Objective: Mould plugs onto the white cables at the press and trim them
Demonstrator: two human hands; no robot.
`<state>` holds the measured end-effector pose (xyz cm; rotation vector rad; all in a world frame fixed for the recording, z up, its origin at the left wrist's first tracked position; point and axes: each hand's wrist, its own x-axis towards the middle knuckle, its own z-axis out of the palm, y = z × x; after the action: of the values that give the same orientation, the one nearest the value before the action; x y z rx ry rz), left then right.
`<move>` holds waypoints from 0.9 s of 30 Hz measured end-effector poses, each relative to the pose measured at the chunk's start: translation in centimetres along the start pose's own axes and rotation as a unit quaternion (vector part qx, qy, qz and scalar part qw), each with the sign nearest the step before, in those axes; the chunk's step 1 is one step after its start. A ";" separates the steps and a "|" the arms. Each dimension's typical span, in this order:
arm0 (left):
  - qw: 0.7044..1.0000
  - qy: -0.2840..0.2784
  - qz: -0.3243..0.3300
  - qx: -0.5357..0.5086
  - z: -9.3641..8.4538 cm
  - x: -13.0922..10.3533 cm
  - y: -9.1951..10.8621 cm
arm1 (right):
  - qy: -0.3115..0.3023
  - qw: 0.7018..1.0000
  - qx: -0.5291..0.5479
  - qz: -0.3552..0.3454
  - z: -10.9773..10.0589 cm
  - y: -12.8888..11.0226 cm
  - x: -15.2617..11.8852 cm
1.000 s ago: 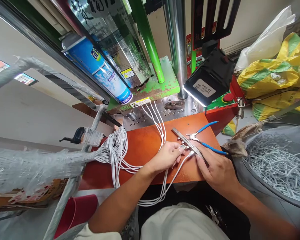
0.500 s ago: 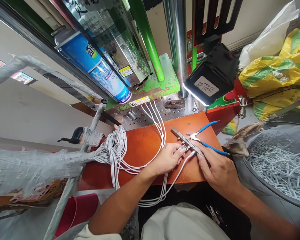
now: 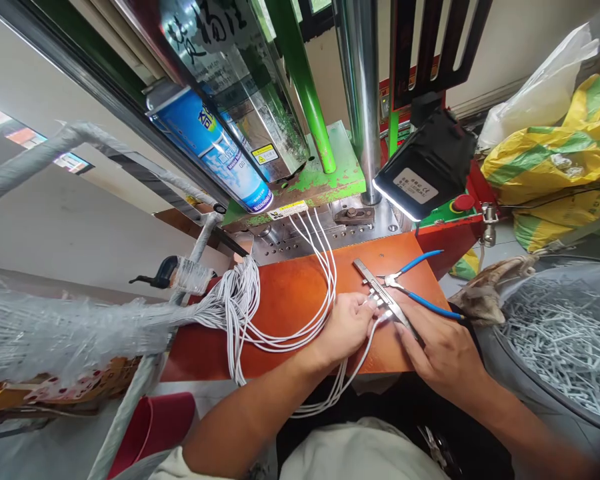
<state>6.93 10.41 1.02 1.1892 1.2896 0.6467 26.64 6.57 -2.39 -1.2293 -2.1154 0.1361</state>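
My right hand [image 3: 443,343] is closed on the near end of a narrow metal bar [image 3: 373,280] that has small blocks along its left side. With fingers pinched, my left hand [image 3: 347,327] grips a small cable connector against those blocks; the fingertips partly cover it. Beside it, another white cable [image 3: 364,357] runs up to the bar, its connector end [image 3: 386,316] seated near my right fingers. Blue-handled pliers [image 3: 410,292] lie just beyond the bar on the orange-brown table [image 3: 285,300].
A bundle of white cables [image 3: 240,293] hangs over the table's left part. Behind stand the press's green plate [image 3: 340,177], a spray can [image 3: 215,150] and a black lamp [image 3: 427,167]. At right is a bin of plastic scraps [image 3: 560,333]; yellow sacks [image 3: 550,160] lie behind.
My left fingers have brought the connector closer in against the bar's blocks. The whole view has shifted slightly; my right hand keeps its hold on the bar.
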 end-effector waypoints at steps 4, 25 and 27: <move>0.993 -0.079 -0.065 -0.050 -2.3 0.4 0.8 | 0.020 0.998 0.016 0.051 0.1 -0.3 0.1; 0.990 -0.107 -0.082 -0.032 -5.5 0.8 2.2 | 0.027 0.999 0.027 0.034 0.0 -0.4 0.2; 0.998 -0.025 -0.061 -0.019 -6.5 0.5 2.1 | 0.029 0.999 0.021 0.034 0.1 -0.5 0.3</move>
<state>1.40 13.47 3.65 1.0795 1.2911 0.5470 26.12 6.51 -2.07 -1.2655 -2.0127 0.1722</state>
